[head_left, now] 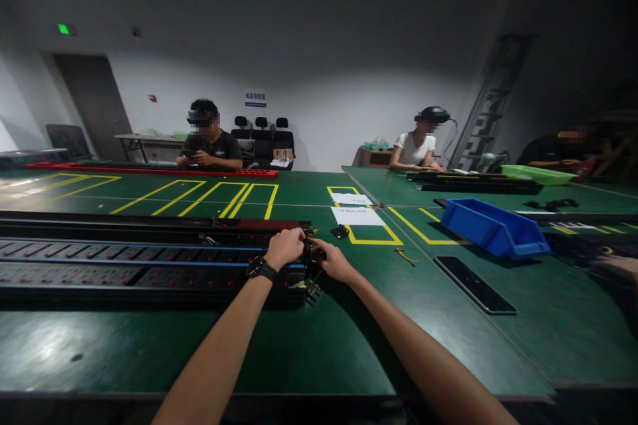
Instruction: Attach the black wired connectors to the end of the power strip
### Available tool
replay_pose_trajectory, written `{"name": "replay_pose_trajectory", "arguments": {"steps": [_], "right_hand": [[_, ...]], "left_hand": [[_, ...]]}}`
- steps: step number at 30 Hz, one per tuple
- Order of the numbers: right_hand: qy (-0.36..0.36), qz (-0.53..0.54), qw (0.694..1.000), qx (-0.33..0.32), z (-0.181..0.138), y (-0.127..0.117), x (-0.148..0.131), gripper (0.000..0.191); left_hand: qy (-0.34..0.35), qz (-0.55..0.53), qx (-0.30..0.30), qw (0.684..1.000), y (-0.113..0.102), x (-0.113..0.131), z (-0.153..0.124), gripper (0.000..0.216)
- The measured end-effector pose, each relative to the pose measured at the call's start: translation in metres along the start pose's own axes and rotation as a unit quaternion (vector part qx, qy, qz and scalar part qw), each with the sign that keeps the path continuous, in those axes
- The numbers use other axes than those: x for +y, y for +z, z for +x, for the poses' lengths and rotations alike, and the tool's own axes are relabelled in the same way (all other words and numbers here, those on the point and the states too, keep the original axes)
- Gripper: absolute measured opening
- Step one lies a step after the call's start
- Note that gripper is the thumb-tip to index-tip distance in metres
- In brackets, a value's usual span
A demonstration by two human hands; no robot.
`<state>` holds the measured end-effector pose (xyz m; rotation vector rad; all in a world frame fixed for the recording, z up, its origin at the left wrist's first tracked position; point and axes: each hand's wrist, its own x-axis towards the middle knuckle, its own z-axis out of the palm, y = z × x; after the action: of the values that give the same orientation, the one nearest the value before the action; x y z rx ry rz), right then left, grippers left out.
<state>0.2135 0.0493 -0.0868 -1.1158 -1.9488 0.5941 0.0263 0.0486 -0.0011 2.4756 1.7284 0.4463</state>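
Note:
Long black power strips (124, 265) with rows of sockets lie side by side across the green table (309, 352). My left hand (285, 247), with a black watch on the wrist, is closed on the right end of one strip. My right hand (333, 261) meets it from the right, its fingers pinched on a small black end piece (310, 265) with short wires hanging from it. A small black part (314, 293) hangs just below both hands.
A blue bin (491, 227), a flat black bar (476, 284), a small black clip (340, 232), white papers (356, 214) and a yellow item (405, 255) lie to the right. Three other people sit at the far side. A green tray (538, 174) stands far right.

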Motion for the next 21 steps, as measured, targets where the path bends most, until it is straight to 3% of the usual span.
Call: {"name": "replay_pose_trajectory", "arguments": {"steps": [9,21], "right_hand": [[0.001,0.0,1.0,0.001,-0.0005,-0.0025,-0.0037,0.074],[-0.004,0.0,1.0,0.001,-0.0013,-0.0015,-0.0024,0.071]], "left_hand": [[0.03,-0.054,0.024,0.998,-0.0026,-0.0001,-0.0025,0.045],[0.036,-0.034,0.035,0.998,-0.0011,-0.0008,-0.0007,0.039]]}}
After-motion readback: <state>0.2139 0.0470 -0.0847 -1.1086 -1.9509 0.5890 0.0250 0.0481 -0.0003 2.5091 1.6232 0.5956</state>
